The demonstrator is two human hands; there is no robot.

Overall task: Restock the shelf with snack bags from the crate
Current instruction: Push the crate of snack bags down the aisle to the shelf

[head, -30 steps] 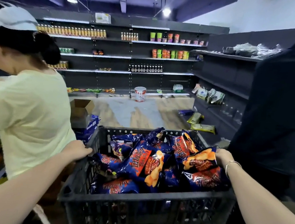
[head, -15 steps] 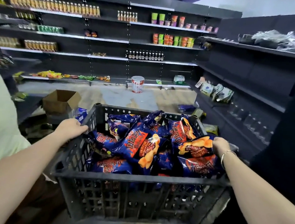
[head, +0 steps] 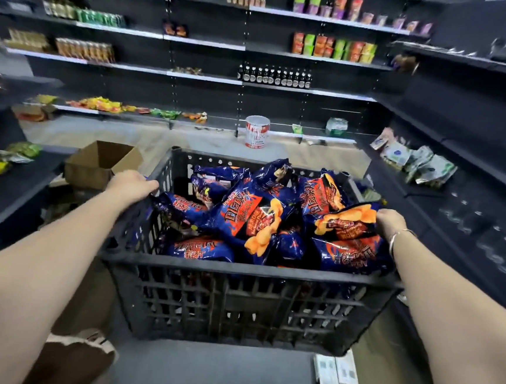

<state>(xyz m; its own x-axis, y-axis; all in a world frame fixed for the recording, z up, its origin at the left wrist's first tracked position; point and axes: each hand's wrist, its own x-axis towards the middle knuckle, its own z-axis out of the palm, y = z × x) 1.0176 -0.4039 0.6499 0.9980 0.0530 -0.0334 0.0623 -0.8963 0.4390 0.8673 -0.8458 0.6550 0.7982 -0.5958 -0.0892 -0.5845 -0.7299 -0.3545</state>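
Dark store shelves (head: 318,58) behind, left hand (head: 131,182) and right hand (head: 391,220) gripping crate (head: 238,270) rims, snack bags (head: 252,219) inside

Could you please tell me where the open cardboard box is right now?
In the head view, the open cardboard box sits on the floor left of the black crate, just beyond the left hand.
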